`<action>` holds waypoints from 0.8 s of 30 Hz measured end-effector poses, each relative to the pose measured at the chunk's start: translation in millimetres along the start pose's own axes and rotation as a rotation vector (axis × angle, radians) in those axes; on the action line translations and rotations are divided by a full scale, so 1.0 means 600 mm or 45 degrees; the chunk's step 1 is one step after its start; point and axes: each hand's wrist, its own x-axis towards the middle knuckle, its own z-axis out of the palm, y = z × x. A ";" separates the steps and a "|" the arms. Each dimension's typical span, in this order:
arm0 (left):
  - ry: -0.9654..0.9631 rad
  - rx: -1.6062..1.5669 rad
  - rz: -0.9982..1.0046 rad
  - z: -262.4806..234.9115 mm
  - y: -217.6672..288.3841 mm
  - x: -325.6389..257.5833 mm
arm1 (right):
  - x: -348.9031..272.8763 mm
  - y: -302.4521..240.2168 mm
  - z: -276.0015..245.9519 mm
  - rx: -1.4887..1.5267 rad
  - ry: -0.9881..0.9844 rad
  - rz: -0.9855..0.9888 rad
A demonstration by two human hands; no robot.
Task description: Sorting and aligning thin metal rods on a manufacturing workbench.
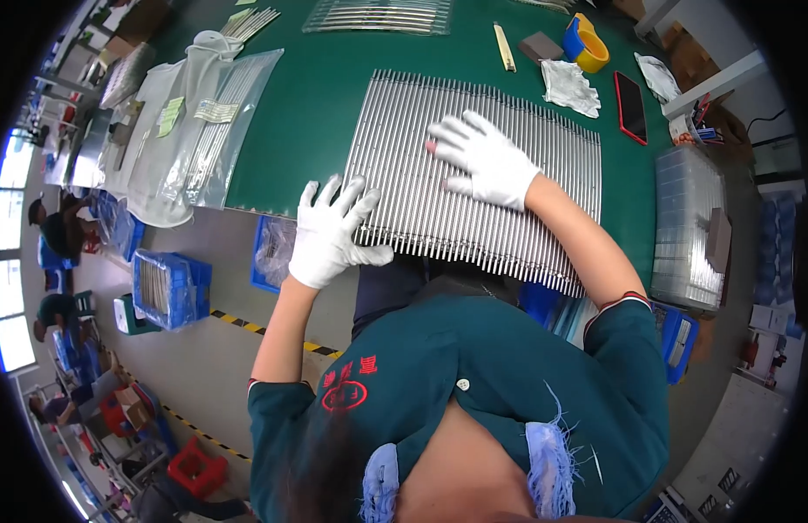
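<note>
A wide row of thin metal rods (421, 148) lies side by side on the green table (317, 96), reaching over its near edge. My left hand (331, 234), in a white glove, rests with spread fingers on the row's near left corner. My right hand (484, 159), also gloved, lies flat on the middle of the rods with fingers apart. Neither hand grips anything.
Clear plastic bags (203, 131) with rods lie at the left of the table. A yellow and blue tape roll (587, 45), a white cloth (567, 87), a red phone (631, 106) and a clear tray stack (688, 227) sit at the right. Blue crates (170, 288) stand on the floor at left.
</note>
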 end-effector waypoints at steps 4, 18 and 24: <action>0.068 -0.016 0.028 0.012 -0.002 0.015 | 0.052 0.055 0.021 -0.097 0.003 0.304; 0.091 -0.086 -0.002 0.014 0.014 -0.004 | 0.111 0.016 0.043 -0.115 0.078 0.154; 0.119 -0.098 -0.078 0.014 0.037 -0.038 | 0.058 -0.063 0.009 0.135 -0.064 -0.279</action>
